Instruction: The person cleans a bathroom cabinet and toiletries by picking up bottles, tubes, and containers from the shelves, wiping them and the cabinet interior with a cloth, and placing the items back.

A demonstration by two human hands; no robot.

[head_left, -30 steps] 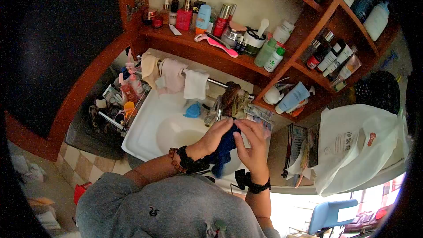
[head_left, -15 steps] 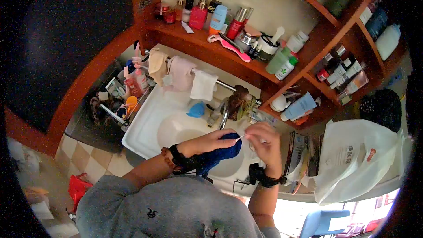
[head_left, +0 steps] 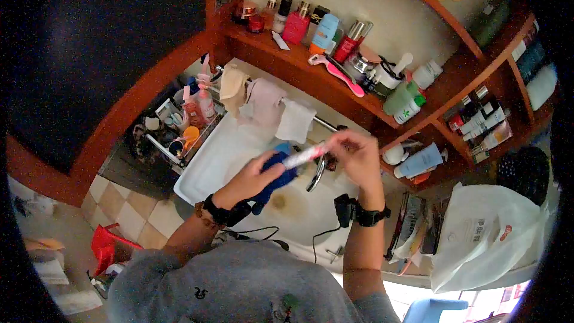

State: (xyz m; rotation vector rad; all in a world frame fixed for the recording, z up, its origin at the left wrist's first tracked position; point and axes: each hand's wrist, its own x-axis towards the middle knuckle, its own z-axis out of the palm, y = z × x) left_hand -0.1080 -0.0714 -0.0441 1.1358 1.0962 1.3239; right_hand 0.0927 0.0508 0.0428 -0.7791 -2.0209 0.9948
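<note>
Above the white sink (head_left: 190, 180), my left hand (head_left: 250, 182) is closed around a bunched dark blue cloth (head_left: 276, 180), part of which hangs below the fingers. A slim white strip (head_left: 304, 157) with red markings stretches between both hands, slightly blurred. Its lower left end lies at my left thumb. My right hand (head_left: 362, 158) pinches the red end at the upper right, fingers bent. The chrome faucet (head_left: 317, 174) stands just behind the strip. Dark bands with cables are on both wrists.
Several bottles and jars line the wooden shelf (head_left: 263, 45), with a pink razor-like tool (head_left: 338, 76). Towels (head_left: 265, 98) hang on a rail behind the sink. A crate of toiletries (head_left: 191, 121) sits left; a white plastic bag (head_left: 478, 233) lies right.
Both hands have moved up, the left one also leftward. The strip, seen as a thin line before, now shows its broad white and red side. The view has shifted slightly.
</note>
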